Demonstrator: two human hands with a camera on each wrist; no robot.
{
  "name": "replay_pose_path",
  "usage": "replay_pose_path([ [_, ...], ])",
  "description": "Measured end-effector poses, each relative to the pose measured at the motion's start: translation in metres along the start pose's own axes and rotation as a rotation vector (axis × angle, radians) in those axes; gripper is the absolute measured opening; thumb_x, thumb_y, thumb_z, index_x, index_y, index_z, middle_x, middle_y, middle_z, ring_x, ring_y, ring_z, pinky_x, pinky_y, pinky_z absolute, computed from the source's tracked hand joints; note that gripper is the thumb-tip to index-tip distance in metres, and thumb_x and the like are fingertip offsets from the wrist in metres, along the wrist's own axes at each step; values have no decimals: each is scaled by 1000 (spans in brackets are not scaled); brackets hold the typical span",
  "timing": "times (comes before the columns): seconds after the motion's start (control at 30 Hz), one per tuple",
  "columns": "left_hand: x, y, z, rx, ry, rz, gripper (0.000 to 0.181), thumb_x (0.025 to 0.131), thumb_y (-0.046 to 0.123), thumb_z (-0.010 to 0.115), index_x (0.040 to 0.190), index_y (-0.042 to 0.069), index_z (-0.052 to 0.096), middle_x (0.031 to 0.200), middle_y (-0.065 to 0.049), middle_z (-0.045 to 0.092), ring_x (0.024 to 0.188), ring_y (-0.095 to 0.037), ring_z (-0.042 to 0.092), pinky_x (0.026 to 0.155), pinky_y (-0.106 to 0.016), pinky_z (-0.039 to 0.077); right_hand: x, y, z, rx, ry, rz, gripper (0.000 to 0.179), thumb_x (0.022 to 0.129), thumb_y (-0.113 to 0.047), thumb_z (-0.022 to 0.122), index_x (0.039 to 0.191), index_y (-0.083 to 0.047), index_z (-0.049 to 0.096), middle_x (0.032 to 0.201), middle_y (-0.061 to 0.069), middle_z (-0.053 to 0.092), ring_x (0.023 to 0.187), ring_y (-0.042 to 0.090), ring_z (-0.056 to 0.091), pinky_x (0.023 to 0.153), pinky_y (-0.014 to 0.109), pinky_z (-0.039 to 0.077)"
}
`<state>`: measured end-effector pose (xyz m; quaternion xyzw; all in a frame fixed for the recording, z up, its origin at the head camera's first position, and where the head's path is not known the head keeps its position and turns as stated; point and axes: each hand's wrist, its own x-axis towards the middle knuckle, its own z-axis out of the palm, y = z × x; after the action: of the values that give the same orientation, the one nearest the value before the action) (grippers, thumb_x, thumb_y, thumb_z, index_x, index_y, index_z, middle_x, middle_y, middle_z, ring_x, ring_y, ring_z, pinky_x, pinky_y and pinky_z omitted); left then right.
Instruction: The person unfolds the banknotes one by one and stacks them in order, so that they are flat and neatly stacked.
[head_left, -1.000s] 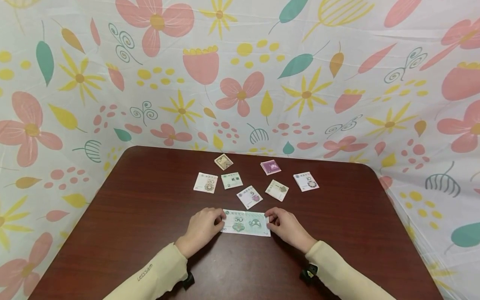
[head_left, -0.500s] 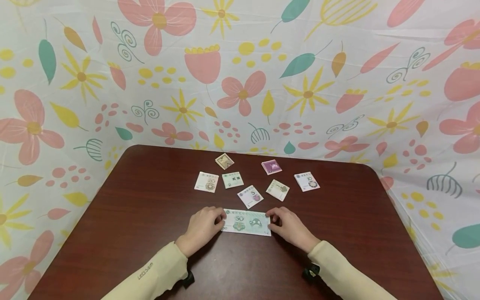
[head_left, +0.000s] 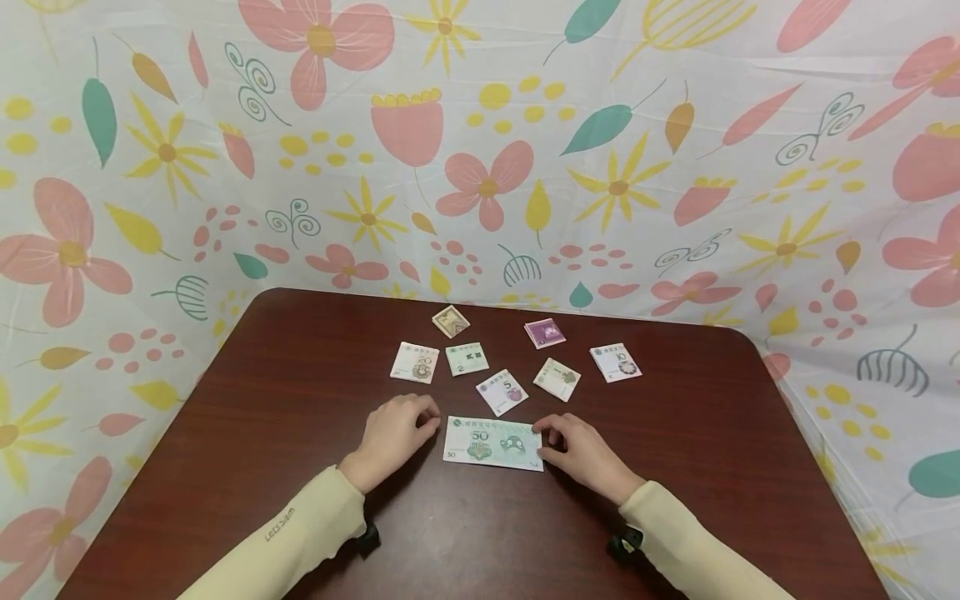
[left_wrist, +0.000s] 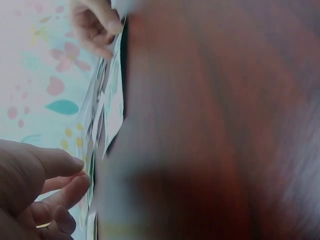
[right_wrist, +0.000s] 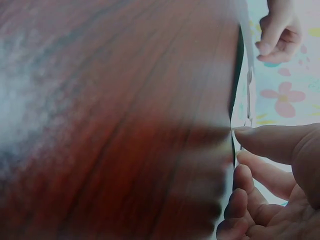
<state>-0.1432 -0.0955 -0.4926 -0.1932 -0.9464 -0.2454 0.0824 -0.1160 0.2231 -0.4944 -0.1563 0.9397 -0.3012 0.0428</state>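
A green play-money banknote marked 50 (head_left: 493, 444) lies flat and unfolded on the dark wooden table. At its right end my right hand (head_left: 588, 454) holds the edge, thumb and fingertips on the paper; the right wrist view shows the thumb (right_wrist: 275, 142) at the edge. My left hand (head_left: 393, 437) is just off the left end, a small gap from the paper. Its fingers are loosely curled with nothing in them, and the left wrist view shows thumb and index tips (left_wrist: 77, 172) close together.
Smaller folded notes lie behind it: a 20 (head_left: 415, 363), a 2 (head_left: 467, 359), a 5 (head_left: 502, 392), a 1 (head_left: 557, 379), a 10 (head_left: 617, 362), a brown one (head_left: 451, 322) and a purple one (head_left: 544, 333). A flowered cloth (head_left: 480, 150) hangs behind the table (head_left: 225, 433).
My left hand has let go of the 50 note's left end and moved a little left and back. The right hand stays at the right end, and the note lies where it was.
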Motion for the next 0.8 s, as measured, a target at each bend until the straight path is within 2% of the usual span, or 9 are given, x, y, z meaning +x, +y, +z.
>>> replay_pose_path([
  [0.27,23,-22,-9,-32,3,-64,5,91,17,81,93,19,77,87,3,73,75,-16,66,59,-38,51,0,1,1,-2,2,-7,27,89,-8,81,114,-9,72,85,-2,55,78,12,49,69,29,43],
  [0.43,41,-45,-18,-44,4,-130,5,94,19,78,98,16,78,92,0,74,77,-20,67,61,-41,52,1,1,1,1,-9,8,27,89,-9,82,114,-11,72,86,-3,54,78,12,49,70,29,43],
  [0.57,53,-63,-26,-71,4,-181,11,95,20,76,104,13,77,96,-3,74,82,-24,69,66,-44,54,1,0,1,10,-15,-12,27,89,-10,81,114,-12,72,86,-4,54,78,12,49,70,29,43],
  [0.8,75,-86,-31,-111,-31,-197,18,98,22,75,113,12,75,102,-7,73,88,-27,68,70,-44,53,-2,1,0,14,-9,-21,27,89,-11,82,113,-12,71,86,-4,54,77,11,48,69,28,43],
])
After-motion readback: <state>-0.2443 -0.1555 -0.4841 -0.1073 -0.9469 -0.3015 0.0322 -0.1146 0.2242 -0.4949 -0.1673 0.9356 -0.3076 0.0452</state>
